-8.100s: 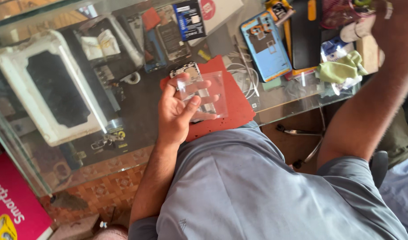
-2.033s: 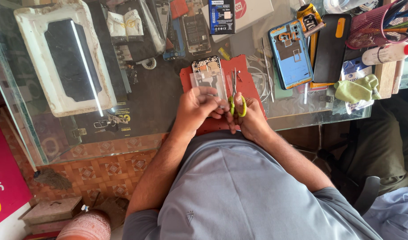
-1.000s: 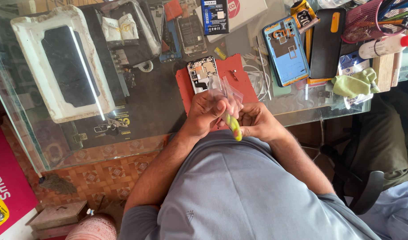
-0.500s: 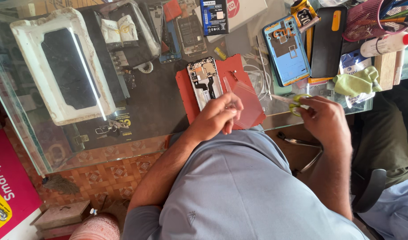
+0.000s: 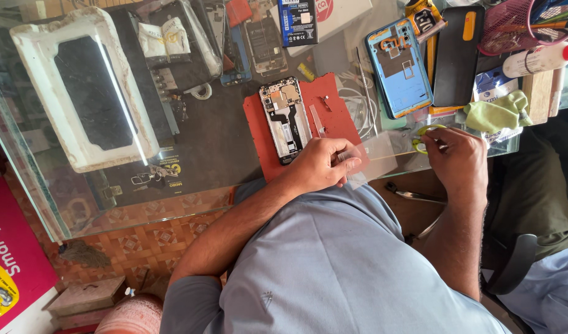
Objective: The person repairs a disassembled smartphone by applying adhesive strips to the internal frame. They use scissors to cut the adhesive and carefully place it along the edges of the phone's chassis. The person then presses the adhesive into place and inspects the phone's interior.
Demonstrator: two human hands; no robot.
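Left hand [image 5: 324, 164] pinches a clear plastic film [image 5: 371, 158] in closed fingers above the red mat [image 5: 259, 133], beside an opened phone [image 5: 286, 119]. Right hand [image 5: 460, 161] grips yellow-handled scissors [image 5: 423, 136] on the glass desk [image 5: 222, 139].

- My left hand [image 5: 321, 166] pinches a clear plastic sheet [image 5: 373, 159], flat, at the glass counter's near edge.
- My right hand [image 5: 460, 162] rests on yellow-handled scissors [image 5: 425, 137] lying on the counter, blades hidden.
- An opened phone [image 5: 286, 119] lies face down on a red mat [image 5: 333, 105], circuitry exposed.
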